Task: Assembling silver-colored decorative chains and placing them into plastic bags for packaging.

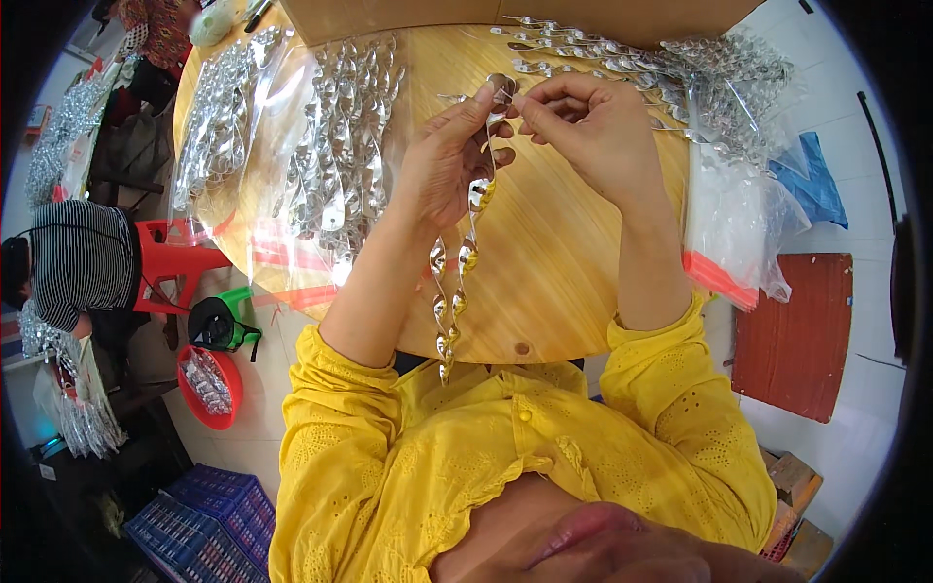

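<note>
Above the round wooden table, my left hand (442, 165) is closed on the upper ends of shiny twisted metal spiral strips (475, 192). Their lower parts hang down past the table's near edge, in front of my yellow blouse. A dark rounded end piece (501, 85) shows at the top, between my two hands. My right hand (595, 126) meets it from the right with thumb and forefinger pinched together. Something thin and wire-like shows at those fingertips, too small to name.
Clear bags of silver spirals (345, 146) lie on the table (554, 282) at left. More loose spirals (603, 53) and a filled bag (739, 87) lie at far right, near a cardboard box (408, 15). Empty plastic bags (729, 233) overhang the right edge. Other people sit at left.
</note>
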The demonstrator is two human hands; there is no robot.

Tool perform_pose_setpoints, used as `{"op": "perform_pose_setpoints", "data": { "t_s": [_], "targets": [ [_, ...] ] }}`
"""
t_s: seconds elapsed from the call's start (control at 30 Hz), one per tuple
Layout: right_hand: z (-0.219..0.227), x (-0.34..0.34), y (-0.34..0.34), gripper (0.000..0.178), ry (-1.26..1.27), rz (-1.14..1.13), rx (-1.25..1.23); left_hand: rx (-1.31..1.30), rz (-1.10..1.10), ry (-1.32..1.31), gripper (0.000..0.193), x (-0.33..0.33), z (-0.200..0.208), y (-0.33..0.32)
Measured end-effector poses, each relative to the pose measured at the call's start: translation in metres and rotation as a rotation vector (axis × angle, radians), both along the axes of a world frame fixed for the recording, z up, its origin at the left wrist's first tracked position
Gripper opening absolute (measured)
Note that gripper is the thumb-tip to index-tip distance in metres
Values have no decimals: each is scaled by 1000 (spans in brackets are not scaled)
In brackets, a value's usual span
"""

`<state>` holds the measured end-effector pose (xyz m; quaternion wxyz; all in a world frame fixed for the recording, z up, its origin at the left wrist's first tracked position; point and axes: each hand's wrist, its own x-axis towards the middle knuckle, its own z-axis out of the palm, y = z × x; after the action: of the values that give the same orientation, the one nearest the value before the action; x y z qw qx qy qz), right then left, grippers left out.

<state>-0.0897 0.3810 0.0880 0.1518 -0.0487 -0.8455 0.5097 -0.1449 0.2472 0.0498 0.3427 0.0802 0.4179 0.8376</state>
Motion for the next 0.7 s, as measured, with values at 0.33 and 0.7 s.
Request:
{"op": "perform_pose_setpoints", "data": {
  "t_s": [0.33, 0.7],
  "targets": [
    [-1, -2, 1, 15, 8, -9, 50, -72, -43, -6, 31, 1, -1, -2],
    [10, 0, -1, 62, 14, 113, -128, -3, -112, 48, 34, 3, -2, -1]
  ]
}}
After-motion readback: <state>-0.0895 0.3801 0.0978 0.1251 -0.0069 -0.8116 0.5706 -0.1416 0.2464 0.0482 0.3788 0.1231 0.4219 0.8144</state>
